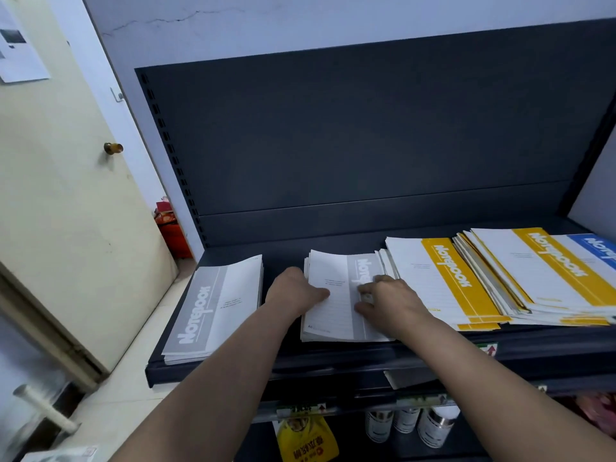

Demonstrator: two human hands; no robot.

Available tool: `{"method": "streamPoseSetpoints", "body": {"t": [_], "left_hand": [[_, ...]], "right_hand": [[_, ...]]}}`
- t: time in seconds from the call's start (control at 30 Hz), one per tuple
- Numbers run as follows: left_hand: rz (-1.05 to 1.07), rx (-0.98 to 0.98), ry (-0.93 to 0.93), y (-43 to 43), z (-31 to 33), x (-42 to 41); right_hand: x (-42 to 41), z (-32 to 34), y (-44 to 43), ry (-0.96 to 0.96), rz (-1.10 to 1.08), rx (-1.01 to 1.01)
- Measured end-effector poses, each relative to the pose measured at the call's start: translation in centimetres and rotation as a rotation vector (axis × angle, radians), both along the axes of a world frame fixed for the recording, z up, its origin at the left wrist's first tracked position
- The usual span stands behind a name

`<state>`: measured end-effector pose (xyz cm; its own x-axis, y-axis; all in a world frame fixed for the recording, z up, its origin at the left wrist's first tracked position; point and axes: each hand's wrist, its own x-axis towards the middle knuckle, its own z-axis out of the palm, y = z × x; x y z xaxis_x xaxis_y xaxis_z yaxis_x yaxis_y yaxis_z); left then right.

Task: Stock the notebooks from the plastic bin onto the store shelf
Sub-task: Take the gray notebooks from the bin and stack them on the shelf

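My left hand (293, 291) and right hand (383, 301) lie open and flat on the grey stack (336, 311) on the shelf (333, 361); these thin notebooks look light, floppy and slippery, so I judge the stack's side edges the best hold.

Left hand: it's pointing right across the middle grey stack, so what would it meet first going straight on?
Probably the right hand, resting on the same grey notebook stack just ahead of the left hand; beyond it lies the yellow notebook stack. Depth is uncertain.
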<state>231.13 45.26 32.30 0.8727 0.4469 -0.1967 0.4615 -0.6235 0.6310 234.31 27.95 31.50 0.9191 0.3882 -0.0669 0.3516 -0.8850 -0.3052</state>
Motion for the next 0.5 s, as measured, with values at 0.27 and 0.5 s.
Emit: {"method": "streamPoseSetpoints", "body": {"t": [0.27,0.5], "left_hand": [[0.145,-0.549,-0.022,-0.7,1.1,0.5],[0.128,-0.496,-0.044,-2.1,1.4,0.3]], "right_hand": [[0.6,-0.1,-0.2,0.031,0.017,0.027],[0.4,-0.3,-0.8,0.068,-0.015,0.198]]}}
